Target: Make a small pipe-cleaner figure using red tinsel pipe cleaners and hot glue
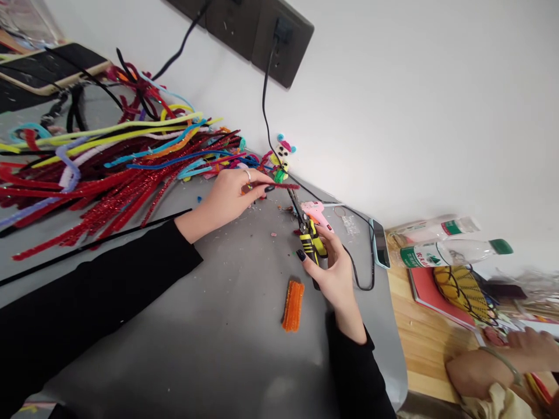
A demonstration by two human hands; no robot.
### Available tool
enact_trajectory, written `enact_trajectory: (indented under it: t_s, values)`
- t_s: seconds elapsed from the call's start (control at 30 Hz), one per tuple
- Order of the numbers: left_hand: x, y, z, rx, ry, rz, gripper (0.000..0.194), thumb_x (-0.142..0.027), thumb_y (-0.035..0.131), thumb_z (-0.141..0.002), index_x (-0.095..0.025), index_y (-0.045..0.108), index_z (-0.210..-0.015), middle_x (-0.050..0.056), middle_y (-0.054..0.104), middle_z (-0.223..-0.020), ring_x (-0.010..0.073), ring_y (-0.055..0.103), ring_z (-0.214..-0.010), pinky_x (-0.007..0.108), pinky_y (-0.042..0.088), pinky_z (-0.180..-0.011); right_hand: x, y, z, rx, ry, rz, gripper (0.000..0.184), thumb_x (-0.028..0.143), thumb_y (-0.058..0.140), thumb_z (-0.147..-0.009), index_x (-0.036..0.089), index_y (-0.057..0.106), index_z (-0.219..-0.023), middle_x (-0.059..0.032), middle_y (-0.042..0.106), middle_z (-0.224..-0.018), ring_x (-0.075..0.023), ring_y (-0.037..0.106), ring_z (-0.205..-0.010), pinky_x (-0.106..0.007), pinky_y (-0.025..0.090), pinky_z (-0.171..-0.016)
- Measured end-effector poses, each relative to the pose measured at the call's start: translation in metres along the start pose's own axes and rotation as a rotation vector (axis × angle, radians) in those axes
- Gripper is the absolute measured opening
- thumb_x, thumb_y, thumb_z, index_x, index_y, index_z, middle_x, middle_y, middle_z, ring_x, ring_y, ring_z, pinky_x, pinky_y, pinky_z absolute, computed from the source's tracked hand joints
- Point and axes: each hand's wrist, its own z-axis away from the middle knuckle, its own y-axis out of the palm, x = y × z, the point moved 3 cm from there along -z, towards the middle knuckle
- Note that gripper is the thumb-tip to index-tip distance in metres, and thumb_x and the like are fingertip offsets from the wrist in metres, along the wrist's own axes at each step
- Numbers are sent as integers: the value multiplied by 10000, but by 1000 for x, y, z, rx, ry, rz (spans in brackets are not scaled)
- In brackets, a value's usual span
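Note:
Between the thumb and fingers of my left hand (pixel 231 195) is a dark red pipe cleaner (pixel 287 186), its free end pointing right. My right hand (pixel 334 269) grips the yellow-and-black handles of pliers (pixel 308 235). The jaws of the pliers point up and reach the pipe cleaner near its end; whether they touch it I cannot tell. Below, a short bundle of orange pipe cleaners (pixel 292 305) lies on the grey mat (pixel 209 349). Just beyond the pliers is a pink glue gun (pixel 318 214).
A heap of colourful pipe cleaners (pixel 109 192) spreads at the left. Small pompom figures (pixel 283 157) stand by the wall. A black cord drops from the socket (pixel 282 35) across the mat. At the right are a phone (pixel 379 243), plastic bottles (pixel 458 253) and another person's arm (pixel 484 366).

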Motion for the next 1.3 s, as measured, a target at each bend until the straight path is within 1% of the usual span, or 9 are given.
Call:
enact_trajectory:
  t_s: [0.13, 0.23, 0.47, 0.77, 0.9, 0.97, 1.07, 1.13, 1.3]
  values:
    - [9, -20, -5, -222, -68, 46, 260, -296, 648, -932, -172, 810, -1093, 66, 818, -1006, 222, 756, -880, 306, 614, -793, 3, -6, -1, 52, -75, 103, 599, 284, 769, -761, 229, 652, -1347, -116, 739, -1348, -283, 731, -1178, -453, 582, -1032]
    - [14, -30, -7, -271, -106, 120, 222, -314, 688, -935, -187, 795, -1082, 53, 807, -968, 227, 767, -905, 322, 638, -848, 8, -7, 0, 185, -210, 213, 639, 245, 789, -731, 233, 668, -1358, -122, 718, -1406, -319, 687, -1291, -496, 533, -1116]
    - [0, -24, -3, -108, -83, 150, 269, -381, 742, -898, -176, 816, -1056, 63, 818, -1042, 236, 762, -944, 304, 641, -844, 20, -3, -5, 470, -376, 358, 684, 251, 824, -768, 233, 650, -1429, -151, 679, -1466, -337, 634, -1369, -561, 448, -1195]
    - [-7, -11, 1, 106, -37, 70, 248, -361, 703, -909, -196, 827, -1047, 49, 830, -1088, 242, 736, -939, 355, 604, -832, 42, 37, -16, 589, -476, 444, 671, 255, 814, -792, 249, 639, -1440, -118, 683, -1447, -306, 620, -1313, -543, 448, -1183]
    - [-8, -14, 0, 144, -30, 33, 254, -384, 709, -896, -198, 825, -1024, 31, 837, -1058, 228, 720, -912, 343, 582, -788, 51, 33, -13, 560, -565, 445, 587, 371, 794, -902, 278, 606, -1450, -115, 638, -1510, -308, 553, -1419, -534, 430, -1212]
    - [-6, -15, -1, 154, -40, 8, 269, -408, 700, -900, -202, 824, -1020, 27, 838, -1043, 229, 716, -914, 338, 570, -772, 61, 18, -3, 422, -537, 470, 405, 390, 705, -985, 268, 629, -1364, -123, 658, -1464, -307, 570, -1412, -509, 458, -1188]
    - [-4, -15, -1, 166, -72, 19, 292, -420, 701, -899, -196, 822, -1041, 32, 835, -992, 220, 705, -858, 340, 573, -765, 73, -2, 30, 45, -323, 636, 108, 308, 524, -1073, 252, 616, -1061, -81, 740, -992, -236, 731, -902, -360, 575, -799]
    - [-3, -13, -1, 170, -94, 24, 279, -382, 706, -894, -187, 821, -1057, 32, 833, -975, 205, 696, -819, 333, 578, -759, 72, 4, 62, 17, -214, 777, 152, 403, 580, -1047, 259, 545, -1011, -25, 679, -764, -207, 644, -583, -313, 455, -526]
    - [-7, -10, 1, 174, -116, 24, 261, -266, 699, -859, -175, 823, -1070, 22, 833, -978, 172, 669, -764, 283, 520, -670, 50, 25, 107, 91, -147, 884, 63, 227, 474, -1021, 256, 450, -1072, -55, 721, -820, -256, 712, -603, -308, 402, -439]
